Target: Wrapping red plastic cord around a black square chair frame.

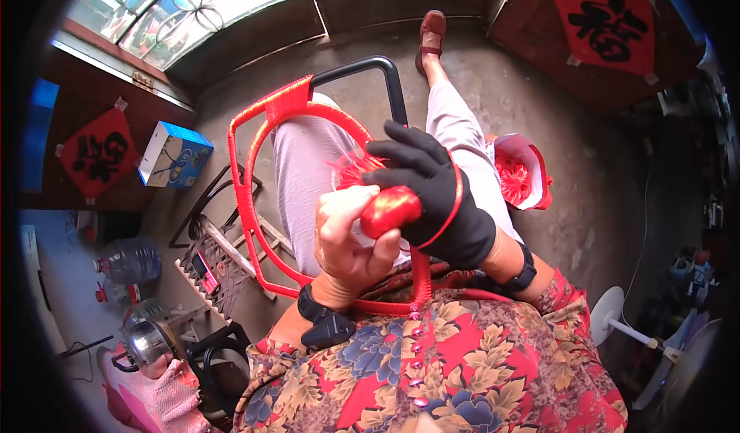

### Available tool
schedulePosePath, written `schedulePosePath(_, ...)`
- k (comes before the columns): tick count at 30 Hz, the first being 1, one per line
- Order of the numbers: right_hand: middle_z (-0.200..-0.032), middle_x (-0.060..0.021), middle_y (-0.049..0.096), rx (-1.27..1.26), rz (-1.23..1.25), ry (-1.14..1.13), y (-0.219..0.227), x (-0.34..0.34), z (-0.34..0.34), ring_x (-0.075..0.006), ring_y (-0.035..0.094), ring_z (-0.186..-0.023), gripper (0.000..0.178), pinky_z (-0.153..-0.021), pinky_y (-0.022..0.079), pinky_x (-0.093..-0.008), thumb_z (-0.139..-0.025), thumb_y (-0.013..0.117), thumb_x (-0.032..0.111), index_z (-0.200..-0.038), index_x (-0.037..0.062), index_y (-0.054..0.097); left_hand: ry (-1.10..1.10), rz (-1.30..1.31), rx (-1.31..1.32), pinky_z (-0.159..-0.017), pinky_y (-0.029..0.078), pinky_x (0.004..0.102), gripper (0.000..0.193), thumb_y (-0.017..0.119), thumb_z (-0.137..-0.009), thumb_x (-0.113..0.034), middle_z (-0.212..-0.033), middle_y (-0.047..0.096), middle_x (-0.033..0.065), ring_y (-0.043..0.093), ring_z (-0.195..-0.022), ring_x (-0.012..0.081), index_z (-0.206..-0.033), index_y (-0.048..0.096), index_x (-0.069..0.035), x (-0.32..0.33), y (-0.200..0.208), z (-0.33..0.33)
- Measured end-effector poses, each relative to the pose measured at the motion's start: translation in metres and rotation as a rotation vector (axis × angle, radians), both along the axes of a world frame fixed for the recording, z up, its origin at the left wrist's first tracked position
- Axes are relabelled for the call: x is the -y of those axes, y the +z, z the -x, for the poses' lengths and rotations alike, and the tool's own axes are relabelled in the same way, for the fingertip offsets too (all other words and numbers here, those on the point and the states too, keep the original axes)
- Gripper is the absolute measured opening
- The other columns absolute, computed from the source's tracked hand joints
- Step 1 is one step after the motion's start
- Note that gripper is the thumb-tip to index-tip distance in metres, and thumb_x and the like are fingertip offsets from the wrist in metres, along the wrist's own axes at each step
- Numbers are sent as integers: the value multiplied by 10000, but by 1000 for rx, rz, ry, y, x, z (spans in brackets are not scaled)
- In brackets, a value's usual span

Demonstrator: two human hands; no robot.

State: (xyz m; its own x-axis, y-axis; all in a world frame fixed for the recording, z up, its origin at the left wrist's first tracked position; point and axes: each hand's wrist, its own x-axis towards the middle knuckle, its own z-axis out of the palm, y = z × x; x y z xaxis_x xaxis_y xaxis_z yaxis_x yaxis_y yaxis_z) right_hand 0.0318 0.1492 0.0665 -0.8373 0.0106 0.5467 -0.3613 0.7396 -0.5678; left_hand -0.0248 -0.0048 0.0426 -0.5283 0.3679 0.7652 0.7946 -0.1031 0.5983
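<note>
On my lap rests a black metal frame (395,94), much of its tubing wrapped in red cord (245,194). My left hand (347,236) is bare, its thumb and fingers closed on a shiny, rounded hank of red cord (391,211). Over the hank's far side, my right hand (432,190), in a black glove, curls its fingers around it; its thumb is hidden. One red strand loops across the back of the glove. Loose frayed red ends (356,169) stick out beyond the gloved fingertips.
Right of my leg stands a container (532,172) of red strands. On the left are a blue-and-white box (176,155), a wooden slatted stool (223,267) bearing a red phone (205,272), a large water bottle (131,262) and a metal pot (150,344). A white fan (609,315) stands right.
</note>
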Motion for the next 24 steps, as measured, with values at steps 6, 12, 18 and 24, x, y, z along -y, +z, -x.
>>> schedulePosePath(6,-1049,-76,621,9,1421,-62,8,-33,-34,-163,612,-949,305,-857,495,-310,-880,646,190,-1105,5,558,19,29,698,-844,452,287,338,624,-873,-76,-995,567,93,560,-906,148,-1166,479,14,-9,-2,-2)
schedulePosePath(12,-909,-110,667,716,204,-192,-7,-74,-75,-233,644,-861,361,-792,488,-333,-755,699,155,-1087,37,620,-302,-7,1268,-643,516,176,312,613,-918,-118,-924,598,22,618,-757,59,-1188,487,-23,-6,-16,5)
schedulePosePath(18,-1010,-79,654,224,1350,-452,-99,-196,-168,-179,630,-918,264,-850,485,-296,-912,590,208,-1096,19,593,-419,-69,1382,-715,539,217,281,590,-931,-124,-922,627,31,638,-804,81,-1179,501,-25,-14,-15,5)
schedulePosePath(24,-889,-64,597,-155,1333,-754,-103,-186,-186,-177,605,-840,267,-819,491,-306,-920,567,165,-1142,20,536,-483,-187,1406,-734,558,239,240,575,-946,-120,-999,667,96,665,-856,122,-1140,504,2,-17,-19,6)
